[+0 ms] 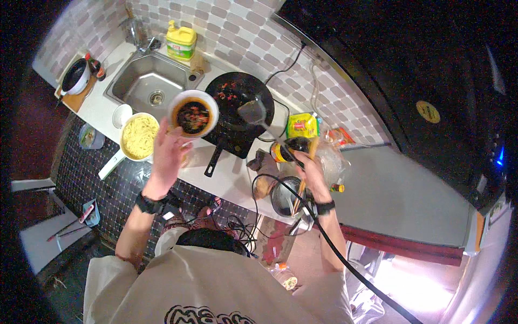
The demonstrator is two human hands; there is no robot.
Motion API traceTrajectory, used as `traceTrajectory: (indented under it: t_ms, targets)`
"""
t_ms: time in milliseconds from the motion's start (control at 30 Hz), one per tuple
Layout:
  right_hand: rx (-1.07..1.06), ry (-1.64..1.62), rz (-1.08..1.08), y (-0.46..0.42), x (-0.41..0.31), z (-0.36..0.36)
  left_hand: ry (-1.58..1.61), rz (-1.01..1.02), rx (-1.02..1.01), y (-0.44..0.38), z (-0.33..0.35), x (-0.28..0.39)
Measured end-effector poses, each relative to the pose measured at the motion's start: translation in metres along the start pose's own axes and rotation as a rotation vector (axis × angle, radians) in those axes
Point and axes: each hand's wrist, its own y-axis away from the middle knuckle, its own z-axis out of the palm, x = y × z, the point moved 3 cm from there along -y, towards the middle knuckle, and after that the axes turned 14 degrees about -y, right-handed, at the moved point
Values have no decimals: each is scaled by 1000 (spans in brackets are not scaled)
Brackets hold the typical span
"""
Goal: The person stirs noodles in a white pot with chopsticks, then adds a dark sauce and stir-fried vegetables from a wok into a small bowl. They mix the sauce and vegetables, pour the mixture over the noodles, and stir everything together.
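My left hand [172,154] grips the near rim of a white bowl [173,117] holding dark brown sauce [194,117] with reddish bits. This bowl is up beside the left edge of a black wok [259,89], over the counter between sink and wok. In the wok lie chopped red bits [227,92]. My right hand [311,172] is closed on the handle of a metal spatula [254,112], its blade over the wok. Wooden chopsticks [313,146] run past the same hand; whether it holds them I cannot tell.
A white-handled pot of noodles [141,135] stands at the counter's front edge. Behind are a steel sink [141,81] and a yellow detergent jug [181,42]. Right of the wok are a dark sauce bottle [279,152], a yellow packet [302,125] and a pot [283,198]. A black cable [340,251] crosses the right side.
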Motion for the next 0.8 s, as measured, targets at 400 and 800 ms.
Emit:
traceTrajectory:
  t_ms: [400,800]
  targets:
    - [-74,-50,188,-93,53,54,111,78,131,41,-57,40]
    - [-167,-344,136,-138,93,122,26,34,95,55,-50,56]
